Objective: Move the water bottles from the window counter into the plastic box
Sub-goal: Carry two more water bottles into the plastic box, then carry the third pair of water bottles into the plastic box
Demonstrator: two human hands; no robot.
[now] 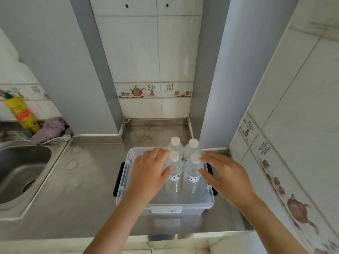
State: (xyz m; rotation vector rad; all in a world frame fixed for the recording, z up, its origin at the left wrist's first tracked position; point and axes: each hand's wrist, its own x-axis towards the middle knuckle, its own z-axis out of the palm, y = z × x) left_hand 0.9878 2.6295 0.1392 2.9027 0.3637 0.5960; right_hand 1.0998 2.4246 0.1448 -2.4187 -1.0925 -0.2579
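Several clear water bottles with white caps stand upright in the clear plastic box on the steel counter. Two are in a back row and two in a front row. My left hand is beside the front left bottle, with thumb and fingertips at its side. My right hand is beside the front right bottle, its fingertips at the bottle's edge. The fingers of both hands are spread and do not wrap around the bottles.
The box has black side handles and a label on its front. A steel sink lies at the left, with a yellow detergent bottle and a purple cloth behind it. Tiled walls close in on the right and back.
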